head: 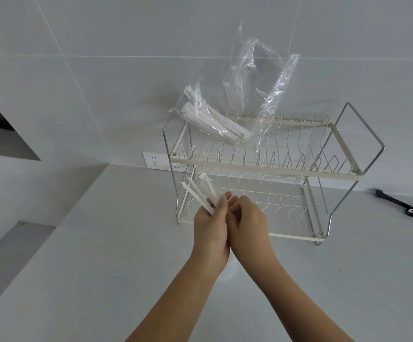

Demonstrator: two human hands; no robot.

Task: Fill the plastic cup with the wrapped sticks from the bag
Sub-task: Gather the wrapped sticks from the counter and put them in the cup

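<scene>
My left hand (209, 233) grips a fan of several white wrapped sticks (200, 193) that point up and to the left, in front of the dish rack's lower tier. My right hand (248, 224) is pressed against it, fingers curled in at the base of the same sticks. Just below my wrists a faint clear rim shows, the plastic cup (228, 270), mostly hidden by my hands. The clear plastic bag (252, 95) lies on the rack's top tier and rises against the wall. More wrapped sticks (215, 122) lie inside its lower left part.
A two-tier cream wire dish rack (262, 169) stands on the white counter against the tiled wall. A wall socket (154, 160) sits left of it. A black-handled tool (397, 204) lies at the right edge. The counter drops off at the left.
</scene>
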